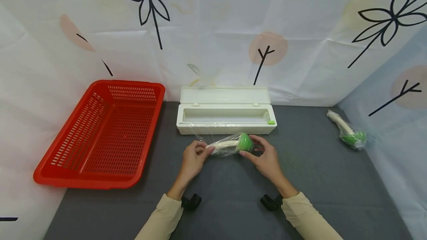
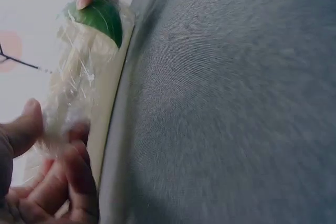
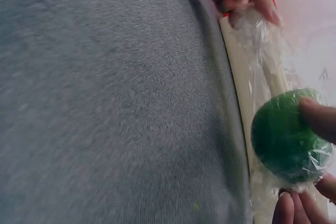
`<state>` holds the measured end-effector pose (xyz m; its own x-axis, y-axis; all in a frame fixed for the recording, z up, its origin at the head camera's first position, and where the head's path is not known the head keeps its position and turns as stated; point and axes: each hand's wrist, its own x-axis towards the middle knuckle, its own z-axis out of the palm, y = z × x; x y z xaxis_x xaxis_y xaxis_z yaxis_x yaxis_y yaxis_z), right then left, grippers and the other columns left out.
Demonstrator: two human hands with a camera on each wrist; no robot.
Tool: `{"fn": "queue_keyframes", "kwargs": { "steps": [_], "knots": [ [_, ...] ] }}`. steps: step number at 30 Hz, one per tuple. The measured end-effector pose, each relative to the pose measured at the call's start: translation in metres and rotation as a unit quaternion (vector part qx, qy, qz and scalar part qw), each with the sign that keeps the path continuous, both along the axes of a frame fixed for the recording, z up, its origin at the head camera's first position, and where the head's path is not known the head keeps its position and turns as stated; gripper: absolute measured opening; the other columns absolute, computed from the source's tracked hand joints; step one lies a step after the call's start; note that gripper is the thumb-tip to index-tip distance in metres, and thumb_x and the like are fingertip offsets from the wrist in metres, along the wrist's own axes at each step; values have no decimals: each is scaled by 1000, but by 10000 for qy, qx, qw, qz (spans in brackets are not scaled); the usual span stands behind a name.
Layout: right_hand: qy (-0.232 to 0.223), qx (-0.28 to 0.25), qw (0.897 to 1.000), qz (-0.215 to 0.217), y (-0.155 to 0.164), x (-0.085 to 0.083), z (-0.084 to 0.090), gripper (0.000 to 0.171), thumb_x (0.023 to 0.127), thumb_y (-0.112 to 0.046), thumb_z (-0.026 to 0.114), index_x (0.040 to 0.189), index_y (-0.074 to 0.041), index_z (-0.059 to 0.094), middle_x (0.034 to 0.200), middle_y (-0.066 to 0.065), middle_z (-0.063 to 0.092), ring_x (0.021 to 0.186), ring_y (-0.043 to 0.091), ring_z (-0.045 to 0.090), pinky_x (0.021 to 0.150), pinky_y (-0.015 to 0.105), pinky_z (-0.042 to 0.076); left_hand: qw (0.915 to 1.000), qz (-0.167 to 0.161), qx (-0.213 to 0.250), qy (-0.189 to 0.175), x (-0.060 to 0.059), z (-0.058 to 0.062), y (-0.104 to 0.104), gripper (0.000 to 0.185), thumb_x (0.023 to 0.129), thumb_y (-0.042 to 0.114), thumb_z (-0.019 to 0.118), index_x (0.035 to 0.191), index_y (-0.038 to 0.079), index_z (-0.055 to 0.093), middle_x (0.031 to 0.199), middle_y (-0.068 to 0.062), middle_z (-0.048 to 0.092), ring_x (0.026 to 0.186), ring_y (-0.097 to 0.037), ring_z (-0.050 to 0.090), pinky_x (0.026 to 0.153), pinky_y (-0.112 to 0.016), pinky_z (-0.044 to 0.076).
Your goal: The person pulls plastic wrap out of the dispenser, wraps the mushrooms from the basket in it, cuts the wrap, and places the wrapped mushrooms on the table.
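Note:
Held between both hands in front of the white box is a mushroom-shaped piece (image 1: 230, 144) with a rounded green cap and pale stem, wrapped in clear plastic film. My left hand (image 1: 195, 158) pinches the film at the stem end; in the left wrist view its thumb (image 2: 26, 127) and fingers close on it. On the other end, my right hand (image 1: 267, 158) grips the green cap (image 3: 289, 135), thumb on the near side and fingertips beyond. Crinkled film covers the cap and stem. The white cling film box (image 1: 227, 129) has its lid up, and film lies along its front edge.
A red perforated basket (image 1: 96, 184) stands at the left. Another wrapped piece with a green cap and pale stem (image 1: 348, 130) lies at the far right of the grey table (image 1: 320, 166). White printed cloth (image 1: 217, 17) hangs behind. A small green slider (image 1: 271, 122) sits on the box's right end.

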<state>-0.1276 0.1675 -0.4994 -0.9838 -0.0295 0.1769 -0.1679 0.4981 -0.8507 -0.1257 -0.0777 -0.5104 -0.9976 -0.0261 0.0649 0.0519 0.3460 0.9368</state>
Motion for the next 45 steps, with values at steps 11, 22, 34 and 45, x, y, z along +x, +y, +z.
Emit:
{"fn": "queue_keyframes", "kwargs": {
  "steps": [11,22,34,45],
  "knots": [
    [-434,-725,9953,-468,-6,-11,-7,57,83,-10,86,134,1,64,138,27,43,128,40,43,103,56,44,9922,988,316,-697,-17,7,6,28,87,32,83,95,5,75,80,-6,75,71,-22,68,61,-35,49],
    [-1126,-2060,9701,-622,-5,-13,-5,70,82,2,83,136,7,39,123,23,58,99,11,60,79,19,53,9823,1277,1008,-934,-19,4,4,41,79,22,91,105,-2,71,86,-12,73,73,-26,68,62,-32,53],
    [-1202,-1705,9745,-828,-7,-14,-3,64,81,0,85,138,8,57,121,29,66,101,22,71,79,22,57,9899,1260,589,-281,-21,3,8,23,81,17,87,96,1,81,84,-12,76,71,-24,73,66,-38,60],
    [-1061,303,9939,16,15,-17,-1,70,85,-9,83,145,7,50,131,29,61,114,42,64,95,47,53,9910,941,-910,286,-23,-4,-1,36,77,26,91,103,3,80,87,-10,76,77,-25,72,73,-45,57]
  ]
}}
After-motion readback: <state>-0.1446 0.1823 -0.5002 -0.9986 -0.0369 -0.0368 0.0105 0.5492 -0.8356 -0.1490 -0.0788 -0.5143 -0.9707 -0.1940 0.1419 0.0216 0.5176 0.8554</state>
